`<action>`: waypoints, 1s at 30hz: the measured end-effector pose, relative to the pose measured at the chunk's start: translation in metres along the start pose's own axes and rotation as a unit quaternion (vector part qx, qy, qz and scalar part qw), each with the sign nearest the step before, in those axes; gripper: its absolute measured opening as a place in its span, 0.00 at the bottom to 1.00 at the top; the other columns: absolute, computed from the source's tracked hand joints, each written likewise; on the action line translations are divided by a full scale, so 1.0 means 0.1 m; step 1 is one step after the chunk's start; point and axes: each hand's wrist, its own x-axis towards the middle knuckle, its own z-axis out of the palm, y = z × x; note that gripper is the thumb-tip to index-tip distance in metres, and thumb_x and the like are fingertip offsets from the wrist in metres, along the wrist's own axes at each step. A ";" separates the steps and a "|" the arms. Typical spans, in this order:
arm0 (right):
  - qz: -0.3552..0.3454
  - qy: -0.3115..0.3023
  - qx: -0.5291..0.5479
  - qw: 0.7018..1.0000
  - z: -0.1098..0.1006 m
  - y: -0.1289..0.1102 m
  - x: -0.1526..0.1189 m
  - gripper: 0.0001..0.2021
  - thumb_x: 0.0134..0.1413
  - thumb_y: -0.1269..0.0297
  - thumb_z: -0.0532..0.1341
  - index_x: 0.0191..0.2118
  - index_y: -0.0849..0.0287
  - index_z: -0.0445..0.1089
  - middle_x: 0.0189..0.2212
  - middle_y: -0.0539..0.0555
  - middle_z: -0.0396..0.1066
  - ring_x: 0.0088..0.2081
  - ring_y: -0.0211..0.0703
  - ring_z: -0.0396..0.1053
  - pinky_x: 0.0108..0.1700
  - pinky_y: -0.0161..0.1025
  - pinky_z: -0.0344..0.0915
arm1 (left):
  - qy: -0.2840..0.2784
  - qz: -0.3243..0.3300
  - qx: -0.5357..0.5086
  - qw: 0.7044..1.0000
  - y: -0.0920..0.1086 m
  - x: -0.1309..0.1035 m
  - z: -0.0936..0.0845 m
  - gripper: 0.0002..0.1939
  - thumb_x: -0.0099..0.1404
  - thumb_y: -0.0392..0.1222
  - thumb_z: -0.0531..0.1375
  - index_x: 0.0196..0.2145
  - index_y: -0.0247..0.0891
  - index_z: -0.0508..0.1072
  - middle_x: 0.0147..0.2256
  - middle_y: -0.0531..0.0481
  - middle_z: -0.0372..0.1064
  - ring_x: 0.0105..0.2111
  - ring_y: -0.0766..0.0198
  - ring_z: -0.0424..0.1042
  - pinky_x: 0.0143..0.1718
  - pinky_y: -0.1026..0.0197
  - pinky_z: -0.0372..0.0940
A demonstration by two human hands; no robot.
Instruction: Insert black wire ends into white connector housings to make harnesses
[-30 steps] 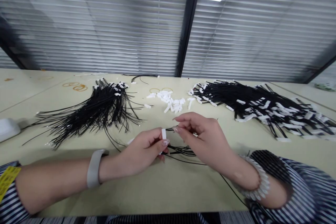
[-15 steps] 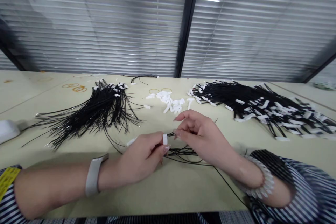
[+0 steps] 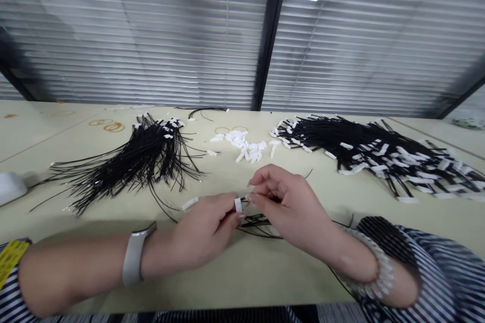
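Note:
Between thumb and fingers, my left hand [image 3: 208, 229] pinches a small white connector [image 3: 238, 205] near the middle of the table. My right hand [image 3: 286, 207] is closed just to its right, with thumb and forefinger pressed on a thin black wire [image 3: 244, 201] that meets the connector. Exactly where the wire's tip sits is too small to make out. Below both hands, loose black wires [image 3: 261, 232] lie on the table, partly covered by my right hand. Another white connector [image 3: 190, 204] rests behind my left hand.
A bundle of black wires [image 3: 140, 161] spreads at the left. White connectors [image 3: 246, 146] are piled at the middle back. A larger bundle with white ends [image 3: 356, 141] lies at the right. Rubber bands [image 3: 113, 126] and a white object [image 3: 10, 187] are at the left.
My right hand has moved slightly left and down, closer to the connector, so less wire shows between my hands. My left hand has barely moved.

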 end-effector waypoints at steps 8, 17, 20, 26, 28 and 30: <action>-0.152 0.008 -0.305 0.940 -0.30 0.02 0.06 0.15 0.48 0.65 0.59 0.45 0.58 0.64 0.38 0.54 0.66 0.39 0.41 0.64 0.41 0.38 0.61 | 0.014 -0.120 -0.246 0.962 -0.07 0.07 -0.03 0.11 0.63 0.44 0.51 0.26 0.37 0.62 0.24 0.55 0.62 0.22 0.69 0.65 0.25 0.65 0.61; -0.069 0.074 -0.473 0.875 -0.58 0.23 0.25 0.16 0.54 0.53 0.52 0.25 0.58 0.67 0.18 0.51 0.64 0.22 0.37 0.59 0.26 0.36 0.49 | 0.006 -0.195 -0.461 0.866 -0.20 0.11 -0.03 0.10 0.60 0.46 0.56 0.30 0.35 0.65 0.26 0.53 0.67 0.23 0.70 0.67 0.28 0.63 0.66; -0.088 0.118 -0.485 0.862 -0.51 0.29 0.30 0.17 0.55 0.51 0.51 0.26 0.57 0.67 0.18 0.51 0.65 0.22 0.37 0.59 0.25 0.36 0.46 | 0.011 -0.205 -0.495 0.844 -0.18 0.13 -0.05 0.10 0.59 0.45 0.58 0.29 0.34 0.65 0.23 0.53 0.67 0.21 0.71 0.66 0.26 0.63 0.65; -0.064 0.061 -0.408 0.909 -0.57 0.40 0.38 0.20 0.54 0.48 0.51 0.24 0.59 0.66 0.17 0.50 0.63 0.22 0.35 0.58 0.25 0.34 0.49 | 0.034 -0.209 -0.536 0.818 -0.15 0.15 -0.07 0.08 0.58 0.41 0.60 0.28 0.34 0.65 0.22 0.53 0.66 0.21 0.71 0.66 0.24 0.65 0.64; -0.027 -0.075 -0.319 0.944 -0.71 0.41 0.39 0.20 0.53 0.48 0.52 0.23 0.60 0.65 0.17 0.48 0.61 0.20 0.33 0.56 0.23 0.33 0.50 | 0.051 -0.212 -0.539 0.813 -0.15 0.15 -0.07 0.08 0.58 0.41 0.59 0.28 0.34 0.65 0.22 0.53 0.66 0.22 0.71 0.66 0.24 0.65 0.64; 0.003 -0.250 -0.238 0.938 -0.86 0.40 0.39 0.17 0.53 0.51 0.53 0.25 0.60 0.67 0.19 0.47 0.62 0.20 0.31 0.57 0.23 0.31 0.53 | 0.065 -0.211 -0.548 0.807 -0.16 0.15 -0.07 0.08 0.58 0.41 0.59 0.28 0.34 0.65 0.23 0.53 0.66 0.23 0.70 0.66 0.25 0.65 0.64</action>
